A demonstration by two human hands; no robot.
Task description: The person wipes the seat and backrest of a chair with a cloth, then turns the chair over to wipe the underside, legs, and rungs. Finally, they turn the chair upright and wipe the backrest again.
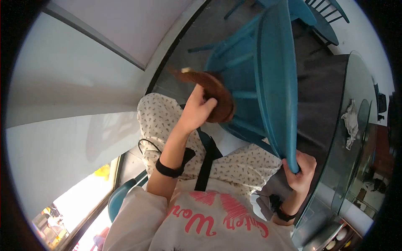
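Left hand point(197, 109): closed on a brown, curved, cloth-like piece point(224, 102), thumb laid across its surface; far end blurred, material uncertain.
Piece, position: above the lap, at the left side of a blue-painted slatted chair point(274, 83); cannot tell whether the 2 touch.
Right hand point(302, 170): gripping the near end of the chair's broad curved rail, thumb on the left side.
Chair, position: tilted, in front of the person, above the right thigh.
Wrists: 2 black bands point(169, 169), 1 per arm.
Clothing: pale trousers point(157, 111) with small dark motifs; pale T-shirt point(167, 234) with pink lettering; black strap point(205, 167) down the middle.
Right side: glass-topped table point(360, 79), bearing 1 crumpled pale cloth point(351, 125).
Left side: smooth white panel point(75, 96).
Far right: dark blue spindle-backed chair point(324, 29).
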